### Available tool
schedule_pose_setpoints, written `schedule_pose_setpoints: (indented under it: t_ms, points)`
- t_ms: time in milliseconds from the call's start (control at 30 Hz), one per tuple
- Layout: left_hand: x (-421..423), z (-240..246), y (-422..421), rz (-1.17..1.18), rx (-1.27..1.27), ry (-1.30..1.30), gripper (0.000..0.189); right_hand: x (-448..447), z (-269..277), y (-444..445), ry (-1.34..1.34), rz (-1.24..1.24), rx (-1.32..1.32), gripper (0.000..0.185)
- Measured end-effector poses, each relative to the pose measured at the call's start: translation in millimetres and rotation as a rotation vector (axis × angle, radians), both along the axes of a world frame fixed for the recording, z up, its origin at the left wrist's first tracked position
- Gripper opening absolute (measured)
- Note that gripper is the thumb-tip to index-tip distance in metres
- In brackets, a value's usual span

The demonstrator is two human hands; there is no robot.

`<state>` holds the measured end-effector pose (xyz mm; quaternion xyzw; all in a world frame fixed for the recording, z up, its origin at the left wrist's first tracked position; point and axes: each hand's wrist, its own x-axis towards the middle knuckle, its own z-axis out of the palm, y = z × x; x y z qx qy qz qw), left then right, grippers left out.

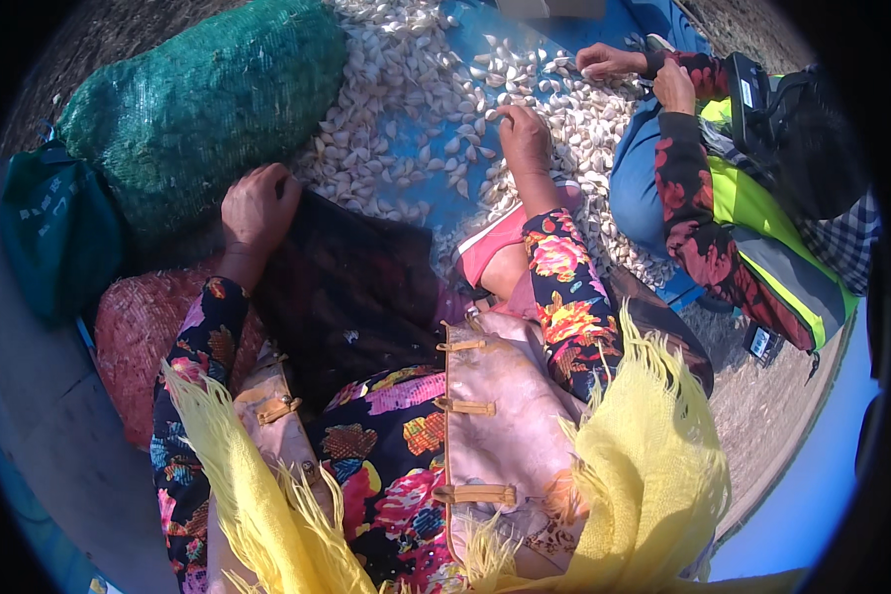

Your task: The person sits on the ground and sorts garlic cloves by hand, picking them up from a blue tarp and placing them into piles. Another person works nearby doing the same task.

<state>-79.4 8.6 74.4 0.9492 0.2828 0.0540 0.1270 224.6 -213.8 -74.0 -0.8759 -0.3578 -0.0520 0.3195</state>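
Many loose garlic cloves point(416, 89) lie spread over a blue sheet point(445, 194) before me. My right hand point(526, 139) rests low over the cloves, its fingers curled and their tips turned away from me; whether a clove is between them cannot be seen. My left hand point(261, 202) is bent beside the near end of a full green mesh sack point(208, 111), above my dark-clad leg point(349, 289). The palm of that hand is hidden, so its contents do not show.
A co-worker point(757, 215) in a yellow vest sits at the right, with both hands point(612, 61) near the cloves. A red mesh sack point(148, 334) and a dark green bag point(59, 230) stand at my left. A small device point(759, 341) lies on the ground.
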Motion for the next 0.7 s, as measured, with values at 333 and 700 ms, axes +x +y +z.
schedule_pose_setpoints:
  t_ms: [333, 700]
  points:
    - [-1, -4, 0, 0.000, 0.014, 0.006, 0.017, -88, 27, 42, -0.050, 0.678, -0.275, 0.027]
    - [-3, -9, 1, 0.005, 0.024, -0.011, 0.018, -29, 6, 17, -0.159, 0.834, -0.284, 0.012]
